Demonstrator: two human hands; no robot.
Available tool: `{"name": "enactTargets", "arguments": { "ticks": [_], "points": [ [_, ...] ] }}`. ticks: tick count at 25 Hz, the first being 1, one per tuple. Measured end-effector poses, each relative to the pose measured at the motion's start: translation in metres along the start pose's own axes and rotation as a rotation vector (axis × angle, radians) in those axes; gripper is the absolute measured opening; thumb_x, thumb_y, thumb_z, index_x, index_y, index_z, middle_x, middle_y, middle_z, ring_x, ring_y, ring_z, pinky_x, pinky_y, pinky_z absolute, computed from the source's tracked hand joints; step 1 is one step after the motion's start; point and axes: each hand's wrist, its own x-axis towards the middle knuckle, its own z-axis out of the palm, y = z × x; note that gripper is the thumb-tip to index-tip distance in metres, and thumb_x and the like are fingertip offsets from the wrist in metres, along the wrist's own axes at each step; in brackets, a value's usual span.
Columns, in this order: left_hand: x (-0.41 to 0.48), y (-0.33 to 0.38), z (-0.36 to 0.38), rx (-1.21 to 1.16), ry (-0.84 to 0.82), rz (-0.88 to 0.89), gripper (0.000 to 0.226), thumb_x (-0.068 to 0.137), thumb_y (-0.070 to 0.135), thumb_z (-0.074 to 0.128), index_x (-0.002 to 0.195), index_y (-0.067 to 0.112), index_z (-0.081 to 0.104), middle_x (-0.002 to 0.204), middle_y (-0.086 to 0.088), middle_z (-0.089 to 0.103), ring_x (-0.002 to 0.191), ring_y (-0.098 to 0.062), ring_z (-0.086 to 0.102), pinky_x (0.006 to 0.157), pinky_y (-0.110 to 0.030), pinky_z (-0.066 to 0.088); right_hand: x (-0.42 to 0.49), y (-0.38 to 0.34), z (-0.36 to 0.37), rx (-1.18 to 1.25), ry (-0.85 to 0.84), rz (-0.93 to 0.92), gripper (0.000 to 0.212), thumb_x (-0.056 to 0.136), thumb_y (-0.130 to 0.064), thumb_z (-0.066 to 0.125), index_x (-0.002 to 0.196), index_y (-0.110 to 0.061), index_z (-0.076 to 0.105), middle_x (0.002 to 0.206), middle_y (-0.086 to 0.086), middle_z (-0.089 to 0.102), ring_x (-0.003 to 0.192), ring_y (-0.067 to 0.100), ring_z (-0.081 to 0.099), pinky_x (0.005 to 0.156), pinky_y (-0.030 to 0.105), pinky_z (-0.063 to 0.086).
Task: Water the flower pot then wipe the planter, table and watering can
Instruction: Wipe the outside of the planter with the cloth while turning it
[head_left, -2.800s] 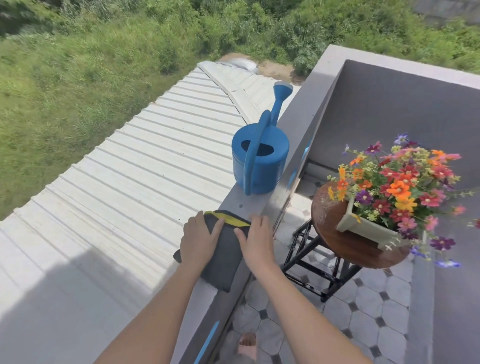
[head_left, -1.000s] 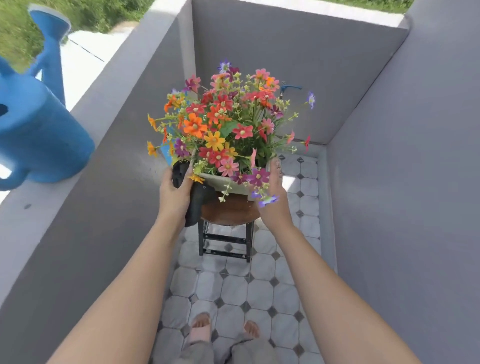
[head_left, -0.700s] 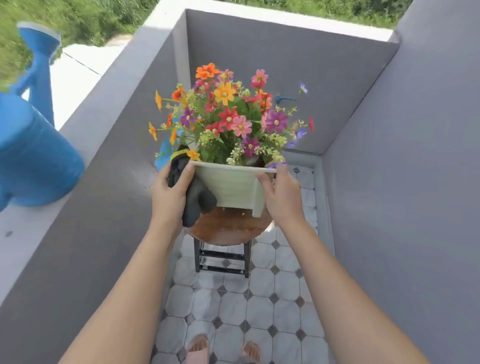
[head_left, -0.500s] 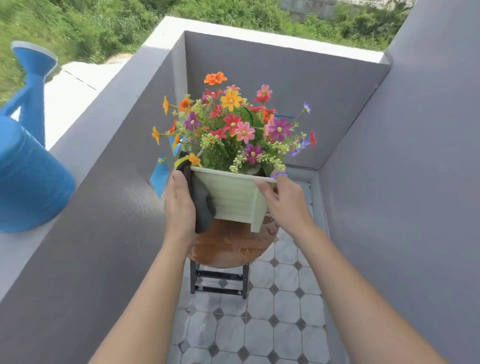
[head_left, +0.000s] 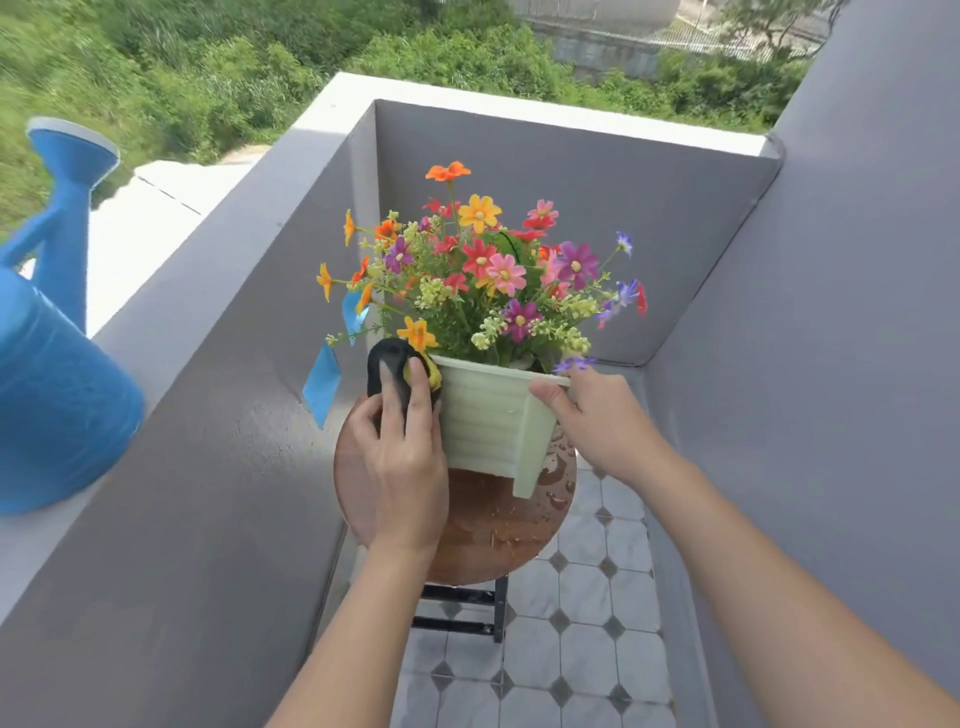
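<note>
Well off to the left of my left hand (head_left: 405, 457), the blue watering can (head_left: 47, 384) sits on the ledge. That hand clasps a dark cloth (head_left: 387, 374) against the pale green planter (head_left: 488, 415), which lies between both hands; my right hand (head_left: 597, 415) pinches its far rim, above the wet round table (head_left: 493, 535).

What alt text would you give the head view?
A person's left hand presses a dark cloth against the left side of a pale green planter of colourful flowers, while the right hand grips its rim, over a round brown table spotted with water. A blue watering can stands on the grey balcony wall at left.
</note>
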Motion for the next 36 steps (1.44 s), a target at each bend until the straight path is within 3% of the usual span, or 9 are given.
{"name": "enactTargets", "arguments": {
  "ticks": [4,8,12,16,20,23,29,33,36],
  "points": [
    [0.009,0.014,-0.002,-0.054,-0.056,0.123,0.040,0.095,0.021,0.054,0.133,0.007,0.048,0.135,-0.024,0.051,0.095,-0.033,0.040,0.087,-0.036,0.042,-0.001,-0.005,-0.008,-0.010,-0.038,-0.012,0.045,0.097,-0.044,0.038,0.060,-0.022,0.024,0.057,-0.005,0.035,0.052,0.009,0.037,0.045,0.022,0.022],
    [0.019,0.010,-0.006,-0.107,-0.058,-0.133,0.036,0.095,0.012,0.054,0.131,0.008,0.053,0.137,-0.019,0.051,0.097,-0.032,0.043,0.076,-0.043,0.051,-0.002,-0.003,-0.013,0.108,-0.085,-0.017,0.040,0.098,-0.042,0.036,0.063,-0.024,0.029,0.069,-0.005,0.043,0.069,0.019,0.044,0.055,0.028,0.030],
    [0.008,0.017,-0.008,-0.084,-0.112,0.261,0.050,0.085,-0.009,0.061,0.131,0.009,0.053,0.139,-0.011,0.046,0.095,-0.031,0.041,0.087,-0.037,0.042,-0.002,0.001,-0.016,0.182,-0.122,-0.006,0.040,0.098,-0.041,0.034,0.067,-0.016,0.038,0.074,0.000,0.047,0.078,0.024,0.049,0.075,0.038,0.044],
    [0.020,0.023,-0.012,-0.161,-0.067,0.014,0.043,0.089,-0.004,0.059,0.129,0.010,0.056,0.140,-0.006,0.043,0.095,-0.030,0.040,0.088,-0.037,0.042,-0.001,-0.002,-0.017,0.180,-0.116,-0.006,0.040,0.099,-0.039,0.034,0.067,-0.016,0.035,0.072,0.003,0.046,0.072,0.021,0.046,0.072,0.040,0.040],
    [0.017,0.029,-0.014,-0.125,-0.164,0.347,0.037,0.100,0.003,0.037,0.129,0.012,0.057,0.137,-0.008,0.052,0.096,-0.028,0.040,0.089,-0.035,0.042,0.001,0.000,-0.019,0.189,-0.117,0.013,0.039,0.099,-0.038,0.034,0.067,-0.015,0.031,0.069,0.003,0.044,0.070,0.023,0.044,0.070,0.040,0.039],
    [0.019,0.021,-0.014,-0.147,-0.083,0.164,0.042,0.091,-0.007,0.052,0.128,0.013,0.058,0.137,-0.003,0.048,0.098,-0.029,0.042,0.092,-0.035,0.040,0.000,-0.001,-0.019,0.151,-0.113,-0.003,0.042,0.100,-0.038,0.033,0.064,-0.015,0.031,0.068,0.004,0.043,0.065,0.020,0.040,0.065,0.038,0.033],
    [-0.029,-0.026,-0.002,-0.075,-0.466,0.869,0.031,0.098,0.005,0.037,0.114,0.010,0.064,0.137,-0.007,0.053,0.107,-0.034,0.053,0.078,-0.042,0.053,0.001,-0.001,-0.020,0.049,-0.109,-0.016,0.043,0.100,-0.039,0.030,0.064,-0.016,0.033,0.069,0.004,0.047,0.068,0.022,0.045,0.062,0.035,0.032],
    [0.012,-0.010,-0.015,-0.033,-0.289,0.711,0.038,0.097,0.003,0.034,0.117,0.009,0.066,0.127,-0.012,0.062,0.102,-0.031,0.048,0.090,-0.038,0.045,0.003,-0.005,-0.021,0.042,-0.131,-0.040,0.043,0.101,-0.036,0.030,0.062,-0.017,0.032,0.066,0.004,0.043,0.065,0.020,0.041,0.064,0.034,0.031],
    [0.011,0.003,-0.004,-0.064,-0.334,0.897,0.030,0.095,0.007,0.043,0.104,0.012,0.071,0.128,-0.008,0.062,0.104,-0.031,0.051,0.079,-0.039,0.051,0.005,-0.004,-0.022,0.061,-0.124,-0.017,0.040,0.100,-0.036,0.033,0.063,-0.020,0.030,0.066,0.003,0.043,0.064,0.020,0.040,0.061,0.034,0.030]
  ]
}}
